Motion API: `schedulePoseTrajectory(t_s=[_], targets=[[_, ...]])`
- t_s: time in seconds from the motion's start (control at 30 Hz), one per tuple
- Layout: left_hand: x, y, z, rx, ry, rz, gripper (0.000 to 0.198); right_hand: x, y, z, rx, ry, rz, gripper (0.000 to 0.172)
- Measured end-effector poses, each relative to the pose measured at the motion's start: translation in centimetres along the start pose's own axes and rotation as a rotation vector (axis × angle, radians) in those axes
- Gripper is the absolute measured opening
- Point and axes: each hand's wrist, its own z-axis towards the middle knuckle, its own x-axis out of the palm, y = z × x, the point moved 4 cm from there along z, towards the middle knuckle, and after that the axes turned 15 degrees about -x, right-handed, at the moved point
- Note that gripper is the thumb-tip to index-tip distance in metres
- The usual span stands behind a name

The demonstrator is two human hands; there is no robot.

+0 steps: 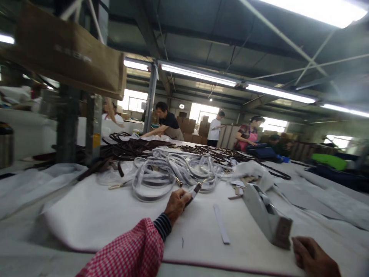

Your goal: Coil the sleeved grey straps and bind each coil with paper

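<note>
My left hand (176,204) reaches forward over a white felt sheet (95,219), its fingers closed round the end of a white-wrapped strap (193,191) with a dark tip and brass clasp. The strap belongs to a tangled heap of white-wrapped straps (170,171) just beyond the hand. The left arm wears a red checked sleeve over a striped cuff. My right hand (313,257) rests at the lower right beside the back of a grey tape dispenser (266,217), fingers curled, with nothing visible in them.
A loose white strip (221,224) lies between my hands. Dark brown straps (135,148) are piled farther back. A tan bag (69,54) hangs at upper left by a steel post (93,127). Several people work at far tables among cardboard boxes.
</note>
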Motion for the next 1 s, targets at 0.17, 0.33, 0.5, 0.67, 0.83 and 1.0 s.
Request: schedulePoseTrajectory(t_s=[0.17, 0.33, 0.5, 0.67, 0.83, 1.0], targets=[[0.0, -0.1, 0.1, 0.058, 0.001, 0.057, 0.040, 0.1, 2.4, -2.1, 0.115, 0.039, 0.214, 0.043], [0.3, -0.4, -0.7, 0.137, -0.078, 0.211, 0.036, 5.9, 11.7, -3.5, 0.020, 0.341, 0.573, 0.039], [0.6, -0.6, -1.2, 0.185, -0.115, 0.332, 0.033, 14.4, 18.5, -4.1, 0.139, 0.685, 0.860, 0.041], [0.8, -0.5, -1.4, 0.207, -0.134, 0.366, 0.036, 19.4, 19.0, -4.3, 0.199, 0.731, 0.909, 0.045], [1.0, -0.3, -1.5, 0.204, -0.128, 0.376, 0.040, 20.6, 18.5, -4.5, 0.203, 0.750, 0.866, 0.043], [1.0, -0.2, -1.5, 0.194, -0.134, 0.367, 0.035, 21.2, 18.8, -4.6, 0.207, 0.719, 0.837, 0.043]])
